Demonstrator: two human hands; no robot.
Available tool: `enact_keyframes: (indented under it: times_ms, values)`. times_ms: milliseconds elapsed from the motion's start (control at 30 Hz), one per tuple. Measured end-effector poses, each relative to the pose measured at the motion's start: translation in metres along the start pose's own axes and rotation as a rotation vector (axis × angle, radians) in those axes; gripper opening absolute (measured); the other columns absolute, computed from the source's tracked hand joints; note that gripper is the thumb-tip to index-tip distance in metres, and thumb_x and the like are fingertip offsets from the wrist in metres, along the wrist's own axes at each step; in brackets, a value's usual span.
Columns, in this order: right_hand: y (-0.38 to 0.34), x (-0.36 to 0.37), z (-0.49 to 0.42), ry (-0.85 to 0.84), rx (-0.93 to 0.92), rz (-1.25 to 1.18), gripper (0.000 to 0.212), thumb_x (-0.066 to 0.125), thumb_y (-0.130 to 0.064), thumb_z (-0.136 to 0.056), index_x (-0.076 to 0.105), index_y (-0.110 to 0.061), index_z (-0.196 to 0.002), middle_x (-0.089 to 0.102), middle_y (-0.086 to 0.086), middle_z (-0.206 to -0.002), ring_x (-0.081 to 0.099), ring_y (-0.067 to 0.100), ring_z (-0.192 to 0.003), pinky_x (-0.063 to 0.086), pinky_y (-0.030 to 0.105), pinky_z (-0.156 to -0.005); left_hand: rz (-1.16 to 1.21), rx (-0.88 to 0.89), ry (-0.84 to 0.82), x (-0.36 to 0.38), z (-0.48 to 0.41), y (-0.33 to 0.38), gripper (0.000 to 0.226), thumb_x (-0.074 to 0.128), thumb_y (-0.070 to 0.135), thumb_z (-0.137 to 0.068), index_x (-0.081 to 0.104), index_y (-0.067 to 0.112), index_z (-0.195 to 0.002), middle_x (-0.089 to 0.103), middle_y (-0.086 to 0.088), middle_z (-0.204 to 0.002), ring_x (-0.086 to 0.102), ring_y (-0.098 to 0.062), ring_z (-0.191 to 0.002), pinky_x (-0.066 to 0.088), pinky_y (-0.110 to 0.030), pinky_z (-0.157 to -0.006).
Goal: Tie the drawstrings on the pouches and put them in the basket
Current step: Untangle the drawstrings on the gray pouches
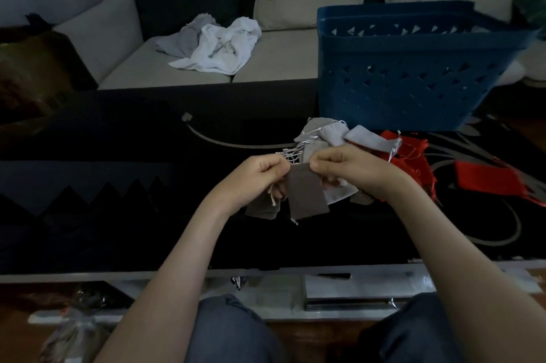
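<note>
Sitting at a low table [147, 238], the person had both knees [230, 330] in dark trousers at the near edge, with a pale shelf [348, 288] showing under the tabletop just past them.

Above the dark, glossy top, both forearms reached forward and met over the middle. The left hand [263, 176] had its fingers curled tight and pinched the top left corner of a pouch [307, 194]; pale cord [273, 200] ends trailed below its fingers. The right hand [348, 173] was curled the same way, thumb and fingers nipping the top right corner. The pouch hung between them, held up off the table: a small flat rectangle of brown-grey cloth, smooth, tilted a little, with a knotted cord end showing at its lower edge. Whether its mouth was drawn closed could not be told, as the hands hid it.

A second brown pouch [261, 207] lay on the table under the left hand. Just beyond the hands sat a heap of grey pouches [325, 138] with loose pale strings, and beside it, to the right, red pouches [413, 156], one lying apart.

Behind the heap stood the blue basket [413, 67], plastic, with triangular holes in its walls.

Farthest off, a pale sofa [283, 64] carried a crumpled white cloth [215, 43].
</note>
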State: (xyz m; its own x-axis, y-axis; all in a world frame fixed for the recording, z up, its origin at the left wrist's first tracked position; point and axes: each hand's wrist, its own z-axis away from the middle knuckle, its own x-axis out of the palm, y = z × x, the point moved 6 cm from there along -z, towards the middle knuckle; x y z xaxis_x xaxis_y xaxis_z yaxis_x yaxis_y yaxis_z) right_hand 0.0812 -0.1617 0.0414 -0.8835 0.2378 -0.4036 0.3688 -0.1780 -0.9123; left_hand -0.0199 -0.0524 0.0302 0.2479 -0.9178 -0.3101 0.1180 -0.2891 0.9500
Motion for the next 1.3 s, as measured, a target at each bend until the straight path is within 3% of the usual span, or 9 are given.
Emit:
enact_keyframes:
  times_ms: [200,333,500,600,767,933,1000,1167,1300]
  values:
    - [0.014,-0.006,-0.001,0.058,0.015,-0.063,0.021,0.04,-0.001,-0.099,0.056,-0.007,-0.11,0.056,-0.001,-0.065,0.05,0.008,-0.06,0.039,0.016,-0.055,-0.023,-0.057,0.055,-0.006,-0.001,-0.005,0.018,0.048,0.014,-0.099,0.055,0.015,-0.115,0.056,0.001,-0.06,0.048,-0.004,-0.049,0.039,-0.014,-0.049]
    - [0.02,-0.009,-0.002,0.113,0.012,-0.003,0.023,0.042,0.001,-0.097,0.056,-0.01,-0.112,0.058,0.002,-0.063,0.048,0.012,-0.059,0.04,0.021,-0.057,-0.174,-0.135,0.077,-0.009,-0.004,-0.017,0.011,0.049,0.018,-0.099,0.059,0.015,-0.098,0.053,0.003,-0.062,0.047,-0.006,-0.055,0.04,-0.02,-0.058]
    - [0.02,-0.012,-0.003,0.189,0.035,-0.018,0.02,0.042,0.003,-0.096,0.054,-0.004,-0.111,0.057,0.006,-0.064,0.049,0.01,-0.054,0.041,0.016,-0.051,-0.376,-0.151,0.074,-0.009,-0.004,-0.018,0.028,0.046,0.021,-0.1,0.067,0.016,-0.08,0.067,0.002,-0.085,0.057,-0.008,-0.08,0.041,-0.022,-0.074]
    - [0.025,-0.017,-0.003,0.243,0.069,-0.003,0.016,0.047,-0.001,-0.096,0.057,-0.006,-0.106,0.06,0.007,-0.066,0.054,0.001,-0.051,0.042,0.015,-0.051,-0.355,-0.178,0.143,-0.012,-0.003,-0.017,0.036,0.044,0.028,-0.1,0.06,0.02,-0.069,0.059,0.007,-0.073,0.052,-0.005,-0.072,0.039,-0.022,-0.069]
    - [0.03,-0.023,-0.006,0.334,0.057,0.064,0.013,0.049,-0.004,-0.094,0.062,-0.007,-0.092,0.059,0.003,-0.062,0.055,0.008,-0.056,0.042,0.017,-0.054,-0.12,-0.208,0.261,-0.016,-0.002,-0.021,0.043,0.038,0.032,-0.102,0.05,0.018,-0.063,0.058,0.002,-0.081,0.051,-0.008,-0.077,0.037,-0.024,-0.071]
    - [0.025,-0.032,-0.006,0.403,0.067,0.027,0.013,0.048,-0.004,-0.096,0.055,-0.006,-0.085,0.056,0.004,-0.063,0.05,0.006,-0.051,0.041,0.014,-0.051,0.852,-0.042,0.358,-0.022,-0.001,-0.018,0.052,0.041,0.021,-0.1,0.049,0.014,-0.049,0.071,-0.012,-0.101,0.054,-0.004,-0.063,0.043,-0.017,-0.06]
    - [0.024,-0.031,-0.01,0.402,0.066,0.027,0.012,0.049,-0.005,-0.095,0.055,-0.006,-0.085,0.057,0.004,-0.063,0.051,0.009,-0.053,0.042,0.016,-0.052,1.028,-0.004,0.345,-0.019,-0.001,-0.015,0.051,0.042,0.022,-0.099,0.049,0.013,-0.05,0.073,-0.011,-0.095,0.053,-0.004,-0.054,0.042,-0.016,-0.05]
    - [0.023,-0.027,-0.01,0.389,0.061,-0.011,0.007,0.053,-0.006,-0.094,0.056,0.0,-0.091,0.059,0.008,-0.067,0.051,0.012,-0.057,0.042,0.015,-0.051,1.02,-0.088,0.339,-0.01,-0.006,-0.012,0.036,0.04,0.028,-0.101,0.051,0.012,-0.07,0.06,-0.002,-0.071,0.053,-0.005,-0.051,0.045,-0.016,-0.049]
    - [0.01,-0.024,-0.006,0.344,0.007,0.021,0.006,0.054,-0.004,-0.093,0.057,-0.002,-0.088,0.06,0.007,-0.071,0.053,0.011,-0.062,0.044,0.013,-0.056,0.849,-0.065,0.36,-0.013,0.0,-0.009,0.017,0.046,0.007,-0.098,0.062,0.007,-0.093,0.06,-0.001,-0.072,0.058,-0.005,-0.058,0.05,-0.016,-0.059]
